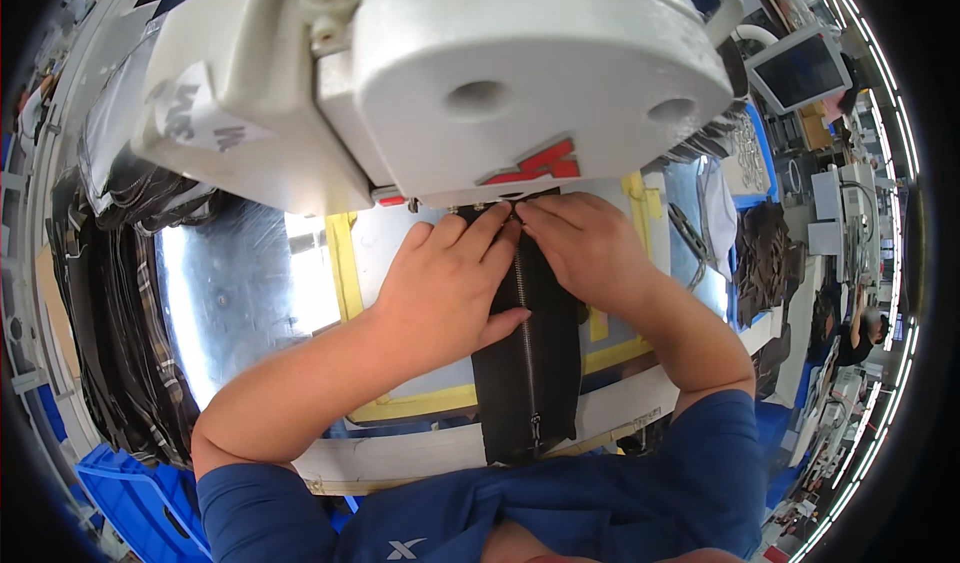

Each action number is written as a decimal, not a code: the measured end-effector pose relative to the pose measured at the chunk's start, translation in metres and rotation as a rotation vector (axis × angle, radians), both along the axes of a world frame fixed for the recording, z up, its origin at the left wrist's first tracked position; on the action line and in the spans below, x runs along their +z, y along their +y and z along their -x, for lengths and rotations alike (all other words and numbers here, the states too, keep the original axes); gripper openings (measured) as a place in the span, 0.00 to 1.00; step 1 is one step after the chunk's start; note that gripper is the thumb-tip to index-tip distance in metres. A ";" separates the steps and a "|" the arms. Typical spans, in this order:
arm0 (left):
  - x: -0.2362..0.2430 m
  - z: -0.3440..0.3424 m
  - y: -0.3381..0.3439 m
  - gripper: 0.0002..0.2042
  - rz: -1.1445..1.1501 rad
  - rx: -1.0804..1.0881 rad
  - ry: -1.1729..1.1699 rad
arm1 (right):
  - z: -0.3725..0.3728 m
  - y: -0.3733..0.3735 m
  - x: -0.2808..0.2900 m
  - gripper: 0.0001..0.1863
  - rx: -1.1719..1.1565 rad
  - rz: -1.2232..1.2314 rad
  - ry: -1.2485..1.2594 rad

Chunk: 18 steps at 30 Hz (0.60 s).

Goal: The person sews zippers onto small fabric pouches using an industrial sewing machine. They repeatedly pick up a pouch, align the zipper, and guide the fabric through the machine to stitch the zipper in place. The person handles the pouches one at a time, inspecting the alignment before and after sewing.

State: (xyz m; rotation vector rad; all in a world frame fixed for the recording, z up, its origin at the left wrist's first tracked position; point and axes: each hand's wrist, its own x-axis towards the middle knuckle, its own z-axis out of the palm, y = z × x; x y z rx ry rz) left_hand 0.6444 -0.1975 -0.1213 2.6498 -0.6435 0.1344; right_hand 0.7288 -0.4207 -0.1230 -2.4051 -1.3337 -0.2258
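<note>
A long black fabric piece (500,373) with a metal-toothed zipper (527,338) down its middle runs from under the white sewing machine head (540,93) toward my body. The zipper pull (535,428) sits near its close end. My left hand (440,273) rests on the fabric's left side, fingers stretched forward and thumb apart, lying across the teeth. On the right side, my right hand (590,248) has its fingers drawn together, pinching the fabric beside the zipper's far end. Both hands' fingertips nearly meet there, just below the machine head. The needle area is hidden.
Yellow tape (345,263) borders the work surface around the fabric. Dark garments (115,333) hang in a stack at the left, above a blue crate (140,498). Dark pieces (763,263) lie in a blue bin at the right, near a screen (798,71). Tweezers (690,235) lie right.
</note>
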 end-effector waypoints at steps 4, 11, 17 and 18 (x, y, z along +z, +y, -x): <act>0.000 0.001 0.000 0.43 0.006 0.003 0.003 | 0.000 0.000 -0.002 0.21 0.013 -0.016 -0.018; -0.001 0.000 0.000 0.41 0.058 -0.001 0.031 | -0.002 0.000 -0.003 0.19 0.018 0.005 0.010; -0.010 -0.002 0.004 0.37 0.183 -0.010 -0.034 | -0.003 0.005 0.005 0.17 0.014 0.041 -0.009; -0.012 -0.003 0.004 0.36 0.182 -0.008 -0.044 | -0.003 0.006 0.005 0.16 0.008 0.043 -0.003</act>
